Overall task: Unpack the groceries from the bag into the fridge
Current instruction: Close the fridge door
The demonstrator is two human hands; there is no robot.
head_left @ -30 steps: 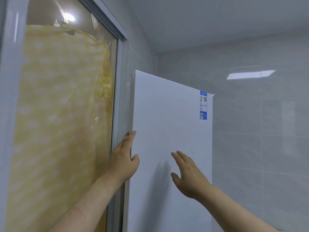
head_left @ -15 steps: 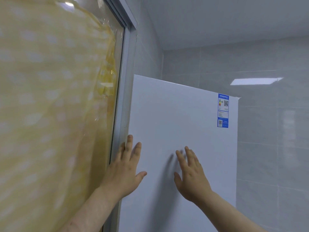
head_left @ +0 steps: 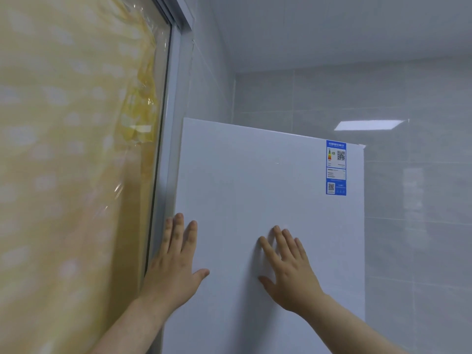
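Observation:
The white fridge door (head_left: 268, 190) fills the middle of the head view, with a blue energy label (head_left: 336, 167) at its top right corner. My left hand (head_left: 176, 264) lies flat on the door's left edge, fingers straight and pointing up. My right hand (head_left: 288, 269) presses flat on the door's middle, fingers spread. Neither hand holds anything. The grocery bag and the fridge's inside are out of view.
A window frame (head_left: 168, 139) with a yellow patterned curtain (head_left: 71, 154) behind glass stands close on the left. Grey tiled walls (head_left: 419, 200) run behind and to the right of the fridge.
My left hand has gone from gripping the door's left edge to lying flat on its face. My right hand has come onto the door. The door has swung to face me more squarely.

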